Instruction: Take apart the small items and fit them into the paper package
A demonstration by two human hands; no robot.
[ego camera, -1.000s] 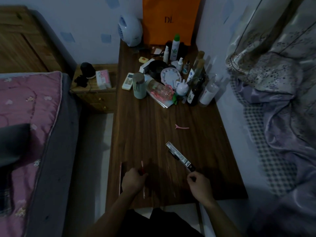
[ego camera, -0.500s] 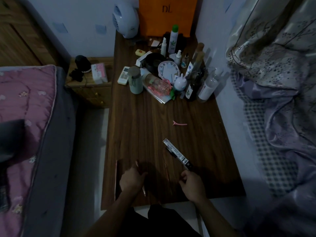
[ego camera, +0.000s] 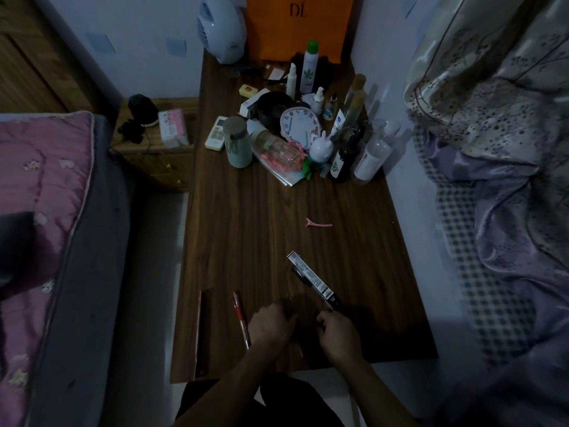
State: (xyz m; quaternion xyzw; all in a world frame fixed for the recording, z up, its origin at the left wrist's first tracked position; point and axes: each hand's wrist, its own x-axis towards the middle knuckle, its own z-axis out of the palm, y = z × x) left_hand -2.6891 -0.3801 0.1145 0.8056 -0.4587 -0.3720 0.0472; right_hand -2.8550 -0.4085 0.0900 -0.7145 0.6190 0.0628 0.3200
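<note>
My left hand (ego camera: 271, 328) and my right hand (ego camera: 337, 334) sit close together on the near part of the dark wooden table (ego camera: 246, 235), fingers curled toward each other. The dim light hides whether either holds anything. A red pen (ego camera: 241, 318) lies on the table just left of my left hand, apart from its fingers. A black pen on a barcoded wrapper (ego camera: 311, 280) lies slanted ahead, its near end reaching my right hand's knuckles. A thin reddish stick (ego camera: 300, 352) shows between my wrists.
A pink hair clip (ego camera: 318, 224) lies mid-table. Bottles, a clock (ego camera: 297, 126), a grey cup (ego camera: 237, 143) and a remote crowd the far end before an orange bag (ego camera: 295, 26). A bed (ego camera: 46, 211) lies left, a nightstand (ego camera: 154, 143) beside it, bedding (ego camera: 508, 180) on the right.
My left hand has let go of the red pen and slid right; the pen now lies on the table. My right hand shifted left, so both hands have drawn together.
</note>
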